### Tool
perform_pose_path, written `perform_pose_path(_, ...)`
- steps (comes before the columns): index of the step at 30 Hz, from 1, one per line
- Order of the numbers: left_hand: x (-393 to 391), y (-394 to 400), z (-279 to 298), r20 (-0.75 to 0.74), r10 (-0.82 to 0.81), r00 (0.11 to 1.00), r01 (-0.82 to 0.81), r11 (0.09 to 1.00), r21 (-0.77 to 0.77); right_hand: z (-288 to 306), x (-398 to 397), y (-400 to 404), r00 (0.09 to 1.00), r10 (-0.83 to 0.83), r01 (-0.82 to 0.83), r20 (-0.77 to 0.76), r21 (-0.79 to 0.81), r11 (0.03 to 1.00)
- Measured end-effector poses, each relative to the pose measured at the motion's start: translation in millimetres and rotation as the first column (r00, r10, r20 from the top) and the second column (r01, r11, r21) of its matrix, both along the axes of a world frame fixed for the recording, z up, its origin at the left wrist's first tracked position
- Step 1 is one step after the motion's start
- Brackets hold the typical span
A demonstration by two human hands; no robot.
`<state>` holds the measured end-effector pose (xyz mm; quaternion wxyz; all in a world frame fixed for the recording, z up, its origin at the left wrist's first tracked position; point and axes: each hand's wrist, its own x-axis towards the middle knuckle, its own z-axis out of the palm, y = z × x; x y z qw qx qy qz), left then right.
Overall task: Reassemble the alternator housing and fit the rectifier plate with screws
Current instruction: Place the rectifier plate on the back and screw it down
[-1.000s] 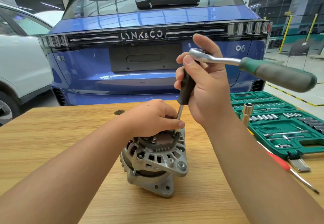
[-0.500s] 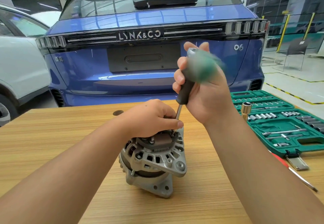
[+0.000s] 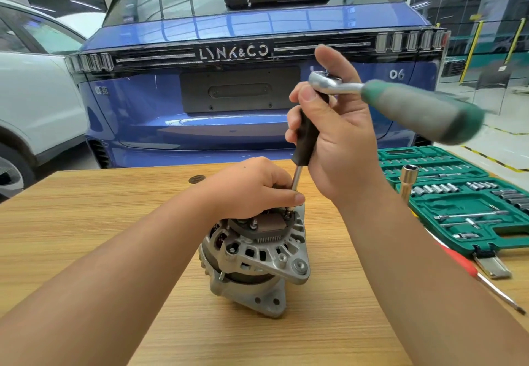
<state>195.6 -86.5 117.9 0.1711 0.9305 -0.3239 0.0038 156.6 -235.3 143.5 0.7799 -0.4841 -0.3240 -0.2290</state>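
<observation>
In the head view, the green socket set case (image 3: 458,214) lies open on the tabletop (image 3: 86,222), to the right of the right grip. It holds rows of sockets, too many and too small to count, and a few bars. One tall socket (image 3: 408,179) stands upright at its near edge.

The right grip (image 3: 340,142) is curled around a black driver handle (image 3: 307,136) with one ratchet (image 3: 400,102) on its top. The left grip (image 3: 254,191) pinches the driver shaft just above the one alternator (image 3: 254,254), which sits directly under both grips. One red screwdriver (image 3: 472,277) lies beside the case.
</observation>
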Motion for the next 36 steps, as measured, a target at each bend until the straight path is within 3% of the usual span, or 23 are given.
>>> perform_pose_path(7,1,1,-1,0.007,0.004,1.0,-0.004,1.0,-0.002,-1,0,-11,0.934,0.352,-0.344,-0.065,0.111,0.932)
perform_pose_path(15,1,0,0,-0.004,-0.001,1.0,0.001,1.0,-0.007,4,-3,-8,0.939,0.299,-0.281,-0.17,0.121,0.952)
perform_pose_path(18,0,-2,0,0.025,0.006,1.0,-0.006,1.0,0.023,8,-2,-6,0.978,0.028,-0.004,-0.209,0.11,0.994)
perform_pose_path(20,-1,-3,0,0.035,0.002,0.999,-0.003,0.999,0.041,10,0,-7,0.957,-0.134,0.158,-0.257,0.076,0.984)
perform_pose_path(21,-1,-3,0,0.035,0.0,0.999,-0.002,0.999,0.039,10,1,-9,0.948,-0.113,0.14,-0.298,0.072,0.988)
perform_pose_path(23,-1,-3,0,0.033,-0.001,0.999,0.0,1.0,0.026,10,0,-14,0.935,0.114,-0.076,-0.335,0.122,0.99)
perform_pose_path(25,-1,-3,1,0.029,-0.005,1.0,0.004,1.0,0.03,9,-1,-17,0.902,0.291,-0.229,-0.32,0.218,0.949)
perform_pose_path(27,-1,-2,1,0.021,-0.005,1.0,0.005,0.999,0.032,7,-2,-13,0.917,0.3,-0.247,-0.265,0.216,0.945)
perform_pose_path(33,-2,0,2,-0.017,-0.013,1.0,0.013,1.0,-0.003,2,-4,2,0.997,-0.083,0.083,-0.006,0.028,0.996)
perform_pose_path(36,-3,-1,2,-0.016,-0.008,1.0,0.008,1.0,-0.002,0,-1,0,0.998,-0.059,0.059,0.026,0.008,0.998)
